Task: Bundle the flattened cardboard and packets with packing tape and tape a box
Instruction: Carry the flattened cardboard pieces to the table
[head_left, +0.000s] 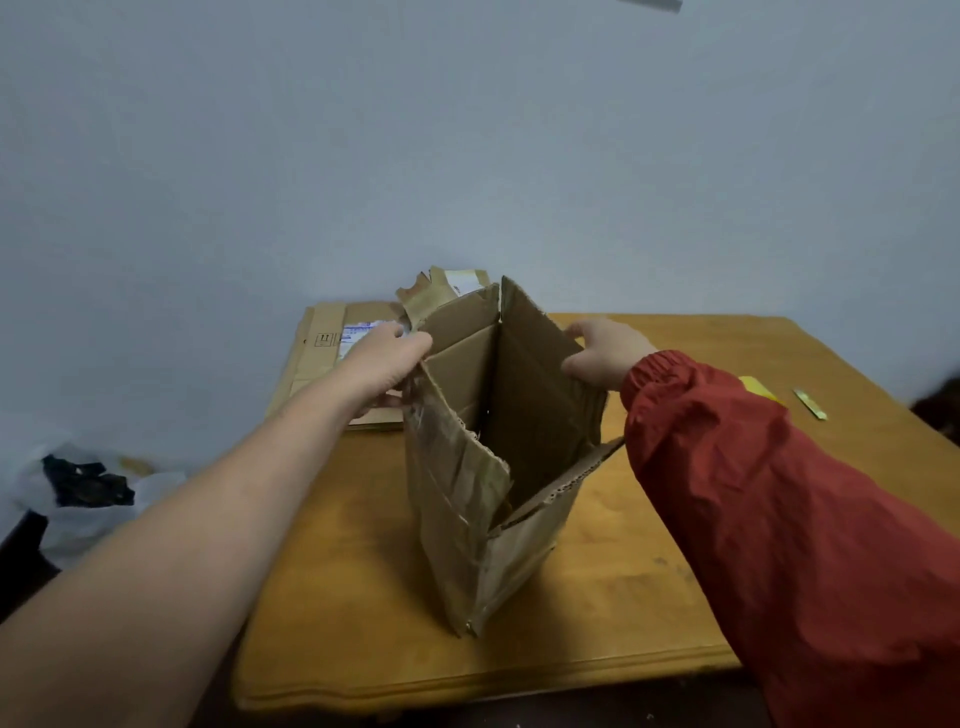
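Open cardboard box (467, 499) standing upright near the middle of a wooden table (649, 597), top flaps raised. The left hand (382, 358) grips the top edge of the box's left wall, while the right hand (605, 356), in a red sleeve (779, 519), clasps the right wall with fingers curled over its edge. Flattened cardboard (322, 332) lies behind and left of the box; a white plastic bag (78, 499) sits farther left of the box, off the table.

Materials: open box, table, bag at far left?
Box: corrugated cardboard, matte brown; fluting shows along the near flap edge, glossy tape patches on its side. Table: looks like wood, orange-brown, slight sheen; possibly veneer. Bag: thin whitish plastic, crinkled, dark contents showing through.
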